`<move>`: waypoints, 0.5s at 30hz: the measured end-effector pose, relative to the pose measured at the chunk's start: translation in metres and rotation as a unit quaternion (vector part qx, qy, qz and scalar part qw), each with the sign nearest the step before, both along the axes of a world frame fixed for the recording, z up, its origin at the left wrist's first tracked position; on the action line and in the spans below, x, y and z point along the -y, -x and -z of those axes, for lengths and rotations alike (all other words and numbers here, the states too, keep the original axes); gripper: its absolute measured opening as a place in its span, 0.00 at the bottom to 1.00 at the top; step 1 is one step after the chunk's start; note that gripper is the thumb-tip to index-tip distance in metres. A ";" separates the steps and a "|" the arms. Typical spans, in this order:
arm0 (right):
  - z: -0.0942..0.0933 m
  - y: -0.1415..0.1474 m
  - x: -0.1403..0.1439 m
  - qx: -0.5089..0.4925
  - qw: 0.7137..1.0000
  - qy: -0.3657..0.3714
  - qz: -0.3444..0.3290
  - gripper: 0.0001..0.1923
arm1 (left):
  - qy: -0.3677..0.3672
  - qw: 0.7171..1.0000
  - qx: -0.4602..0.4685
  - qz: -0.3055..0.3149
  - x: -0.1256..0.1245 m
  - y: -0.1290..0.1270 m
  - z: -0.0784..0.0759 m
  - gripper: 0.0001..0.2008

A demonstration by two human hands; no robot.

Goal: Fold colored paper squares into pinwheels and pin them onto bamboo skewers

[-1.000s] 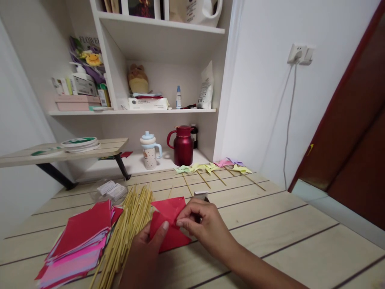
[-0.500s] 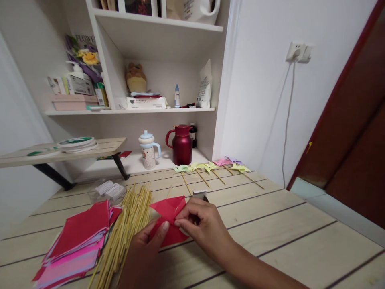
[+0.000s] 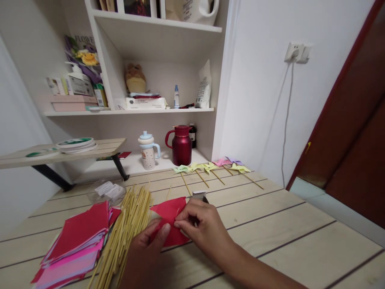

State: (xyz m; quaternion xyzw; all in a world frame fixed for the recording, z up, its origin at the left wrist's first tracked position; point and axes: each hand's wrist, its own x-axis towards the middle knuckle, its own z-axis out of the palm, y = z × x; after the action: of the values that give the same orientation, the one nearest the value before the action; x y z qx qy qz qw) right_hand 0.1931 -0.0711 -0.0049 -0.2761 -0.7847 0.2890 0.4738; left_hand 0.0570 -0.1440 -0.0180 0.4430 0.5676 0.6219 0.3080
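Note:
A red paper pinwheel (image 3: 169, 209), partly folded, is between my two hands above the table. My left hand (image 3: 150, 241) pinches its lower left part, thumb on top. With thumb and forefinger closed near the paper's middle, my right hand (image 3: 201, 224) grips it from the right; what lies under those fingertips is hidden. Just left of my left hand lies a bundle of thin yellow sticks (image 3: 129, 216). Further left is a stack of coloured paper sheets (image 3: 81, 233), red on top with pink and lilac below. A small grey-white box (image 3: 199, 195) shows partly behind my right hand.
Several finished pinwheels on sticks (image 3: 207, 167) lie along the table's back edge. A clear container with white packets (image 3: 108, 190) stands behind the paper stack. A red jug (image 3: 182, 146) and a speckled cup (image 3: 148, 152) stand on the low shelf. At left is a raised wooden stand (image 3: 102, 146).
Both hands keep their hold on the red paper. Its upper left corner has shifted very slightly; otherwise the scene looks the same.

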 end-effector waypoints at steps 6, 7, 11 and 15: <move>0.000 0.000 0.000 0.001 1.000 -0.011 0.003 0.08 | -0.002 1.000 0.006 -0.001 -0.001 0.005 -0.006 0.16; 0.000 0.000 0.000 0.002 1.000 -0.012 0.004 0.09 | 0.005 1.000 0.008 -0.003 0.000 0.006 -0.006 0.16; 0.000 0.000 0.002 0.006 1.000 -0.015 0.006 0.09 | 0.073 0.997 0.006 -0.017 0.002 0.011 -0.003 0.15; 0.003 0.002 0.003 0.007 1.000 -0.016 0.005 0.09 | 0.098 0.995 -0.017 -0.034 0.002 0.013 -0.001 0.15</move>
State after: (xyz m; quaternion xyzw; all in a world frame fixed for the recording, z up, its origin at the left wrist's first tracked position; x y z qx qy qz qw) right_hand 0.1915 -0.0737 -0.0078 -0.2745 -0.7911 0.2717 0.4744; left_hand 0.0440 -0.1456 -0.0165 0.4020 0.6454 0.5659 0.3188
